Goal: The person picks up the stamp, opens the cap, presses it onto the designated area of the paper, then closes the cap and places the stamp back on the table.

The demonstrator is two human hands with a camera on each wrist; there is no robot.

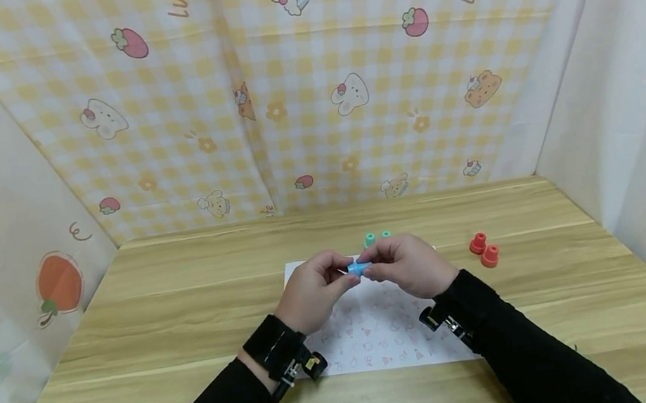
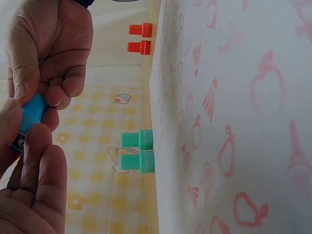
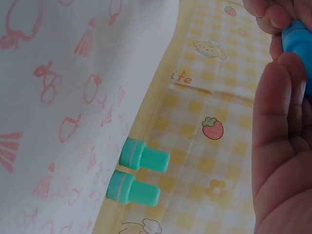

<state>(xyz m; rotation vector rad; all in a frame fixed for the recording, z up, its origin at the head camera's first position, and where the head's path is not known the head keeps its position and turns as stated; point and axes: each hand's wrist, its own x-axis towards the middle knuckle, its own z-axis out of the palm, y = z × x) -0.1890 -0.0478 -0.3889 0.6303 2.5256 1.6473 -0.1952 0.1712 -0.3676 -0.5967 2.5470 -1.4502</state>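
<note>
Above the paper, both hands grip a small blue stamp point(image 1: 358, 268) between them. My left hand point(image 1: 316, 294) pinches its left end, where a dark patch with a white mark shows in the left wrist view. On the other end, the fingertips of my right hand point(image 1: 414, 266) pinch the narrower part. The blue body point(image 2: 33, 111) is partly covered by fingers in both wrist views. Beneath the hands lies a white sheet of paper point(image 1: 377, 335) printed with rows of pink and red fruit and shuttlecock-like figures.
Two green stamps point(image 3: 146, 157) stand side by side at the paper's far edge. A pair of red stamps point(image 1: 483, 249) stands to the right on the wooden table point(image 1: 180, 268). A yellow checked curtain point(image 1: 304, 90) hangs behind, with white cloth at both sides.
</note>
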